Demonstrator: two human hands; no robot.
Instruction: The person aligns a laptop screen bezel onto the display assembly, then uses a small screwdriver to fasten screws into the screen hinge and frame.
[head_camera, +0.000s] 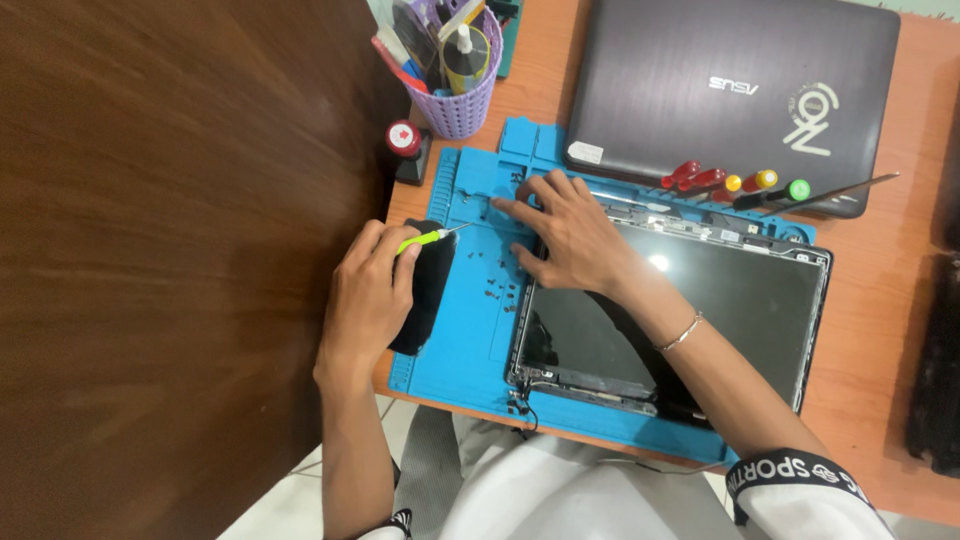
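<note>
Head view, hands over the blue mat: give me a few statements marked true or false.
1. The left hand holds a screwdriver with a yellow-green handle. True.
2. The right hand rests flat on the closed laptop. False: its fingers touch the blue mat, beside the bare screen panel.
3. A purple basket of tools stands beyond the mat. True.
4. The spare screwdrivers lie in the basket. False: they lie beside the laptop.

A closed dark laptop (735, 90) lies at the far right. A purple basket (458, 95) of tools stands far left, with coloured screwdriver handles (735, 183), perhaps five, between.
</note>
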